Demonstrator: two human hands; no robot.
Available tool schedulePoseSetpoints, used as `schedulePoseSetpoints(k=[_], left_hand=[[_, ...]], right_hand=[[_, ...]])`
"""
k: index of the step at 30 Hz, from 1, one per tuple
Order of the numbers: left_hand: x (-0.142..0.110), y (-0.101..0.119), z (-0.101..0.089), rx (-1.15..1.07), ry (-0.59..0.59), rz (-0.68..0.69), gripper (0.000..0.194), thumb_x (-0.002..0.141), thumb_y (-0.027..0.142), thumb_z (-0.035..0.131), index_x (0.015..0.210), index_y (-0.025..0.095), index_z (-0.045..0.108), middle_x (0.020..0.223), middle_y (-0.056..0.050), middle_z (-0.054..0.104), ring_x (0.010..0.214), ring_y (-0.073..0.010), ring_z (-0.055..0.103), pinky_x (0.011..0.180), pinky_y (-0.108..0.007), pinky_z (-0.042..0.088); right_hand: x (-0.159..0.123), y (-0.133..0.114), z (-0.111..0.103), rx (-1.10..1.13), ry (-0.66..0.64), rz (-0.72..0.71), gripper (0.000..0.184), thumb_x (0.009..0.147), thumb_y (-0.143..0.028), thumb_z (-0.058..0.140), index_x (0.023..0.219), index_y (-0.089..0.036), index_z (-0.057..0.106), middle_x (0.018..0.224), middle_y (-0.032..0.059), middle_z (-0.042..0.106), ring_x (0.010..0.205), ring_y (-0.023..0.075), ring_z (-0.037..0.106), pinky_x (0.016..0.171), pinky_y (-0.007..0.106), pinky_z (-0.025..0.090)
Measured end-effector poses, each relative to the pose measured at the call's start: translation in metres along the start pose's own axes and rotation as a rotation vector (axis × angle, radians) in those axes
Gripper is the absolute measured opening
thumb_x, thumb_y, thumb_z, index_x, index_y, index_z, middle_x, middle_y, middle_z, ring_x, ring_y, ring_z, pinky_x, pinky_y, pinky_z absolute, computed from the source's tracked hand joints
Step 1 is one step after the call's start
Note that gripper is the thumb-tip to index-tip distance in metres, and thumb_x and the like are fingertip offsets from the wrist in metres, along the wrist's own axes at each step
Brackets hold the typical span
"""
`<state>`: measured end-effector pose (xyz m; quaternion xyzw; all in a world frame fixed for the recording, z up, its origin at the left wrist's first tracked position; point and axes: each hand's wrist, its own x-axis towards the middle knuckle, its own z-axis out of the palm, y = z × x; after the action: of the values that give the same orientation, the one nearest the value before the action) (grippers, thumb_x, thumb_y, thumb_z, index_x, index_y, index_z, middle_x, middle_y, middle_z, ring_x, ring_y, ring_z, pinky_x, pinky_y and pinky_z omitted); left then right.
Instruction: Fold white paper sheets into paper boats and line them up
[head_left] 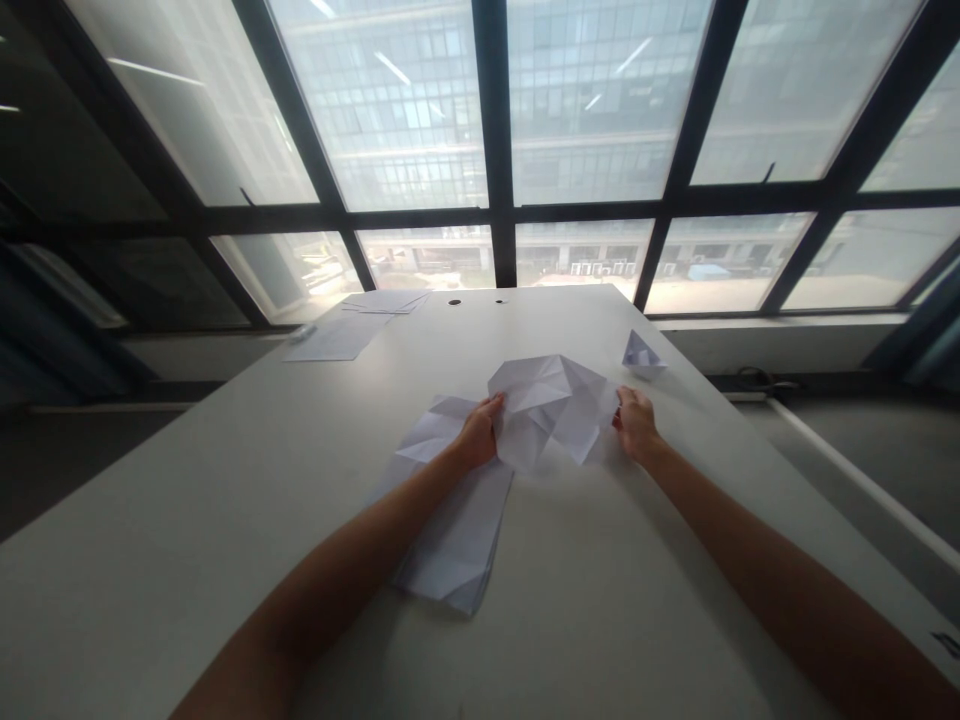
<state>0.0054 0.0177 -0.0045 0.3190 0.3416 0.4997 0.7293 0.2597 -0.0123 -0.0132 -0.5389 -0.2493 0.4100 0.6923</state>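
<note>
A creased white sheet (pixel 551 408) is spreading between the two hands over the middle of the table (pixel 592 610), its folds standing out in facets; whether its lower edge is touching the surface cannot be told. The left hand (pixel 480 430) is gripping its left edge, and the right hand (pixel 635 425) is pinching its right edge. Under the left hand and forearm, a stack of white paper (pixel 454 545) is lying at a slant, its near corners lifting slightly and its top sheet showing creases. Beyond the right hand, a small folded paper boat (pixel 642 355) is sitting near the table's right edge. Toward the far left corner, some flat sheets (pixel 330 338) are overlapping. The tabletop is showing smooth, pale and softly shining, with a round dark hole (pixel 454 302) opening near its far edge. Behind it, tall windows (pixel 592 90) in dark frames are filling the wall, and a many-windowed building (pixel 427 110) is showing hazily through the glass. Blue curtains (pixel 56 320) are hanging at both sides, and a pale pipe (pixel 862 483) is running low on the right.
</note>
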Motion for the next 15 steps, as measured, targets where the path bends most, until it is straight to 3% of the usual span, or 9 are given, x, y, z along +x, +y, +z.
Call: schedulePoseSetpoints(k=[5,7,9,12,15], left_hand=[[0.000,-0.001,0.000,-0.043,-0.010,0.062,0.022,0.096,0.026,0.055,0.113,0.015,0.063,0.095,-0.009,0.075,0.082,-0.0220,0.073,0.084,-0.040,0.060],[0.000,-0.001,0.000,-0.072,-0.023,0.064,0.027,0.097,0.029,0.055,0.120,0.016,0.061,0.101,-0.009,0.074,0.090,-0.0228,0.072,0.090,-0.042,0.057],[0.000,-0.001,0.000,-0.098,-0.030,0.063,0.029,0.097,0.031,0.055,0.123,0.017,0.059,0.106,-0.009,0.073,0.097,-0.0232,0.071,0.094,-0.044,0.055],[-0.001,0.002,0.003,-0.120,-0.038,0.085,0.028,0.096,0.030,0.056,0.120,0.017,0.060,0.108,-0.010,0.073,0.099,-0.0224,0.070,0.095,-0.042,0.055],[-0.003,0.011,0.006,-0.112,-0.018,0.132,0.025,0.095,0.029,0.057,0.115,0.015,0.061,0.103,-0.009,0.073,0.095,-0.0213,0.071,0.090,-0.038,0.057]], right_hand=[[-0.022,0.000,0.010,-0.058,-0.173,0.092,0.048,0.072,-0.035,0.075,0.114,-0.023,0.054,0.080,0.0005,0.068,0.064,0.0163,0.064,0.053,0.025,0.051],[-0.027,0.004,0.012,-0.109,-0.234,0.142,0.050,0.066,-0.030,0.079,0.111,-0.019,0.060,0.074,0.0016,0.068,0.062,0.0175,0.064,0.053,0.026,0.052],[-0.026,0.009,0.012,-0.172,-0.252,0.151,0.036,0.062,-0.027,0.079,0.094,-0.015,0.067,0.064,0.0015,0.066,0.055,0.0157,0.060,0.050,0.026,0.050],[-0.019,0.016,0.009,-0.205,-0.156,0.063,0.021,0.062,-0.030,0.075,0.073,-0.014,0.066,0.054,-0.0009,0.059,0.048,0.0118,0.052,0.043,0.023,0.043],[-0.007,0.017,0.005,-0.146,0.036,-0.074,0.023,0.063,-0.035,0.071,0.074,-0.016,0.064,0.055,-0.0039,0.056,0.047,0.0099,0.049,0.043,0.021,0.042]])
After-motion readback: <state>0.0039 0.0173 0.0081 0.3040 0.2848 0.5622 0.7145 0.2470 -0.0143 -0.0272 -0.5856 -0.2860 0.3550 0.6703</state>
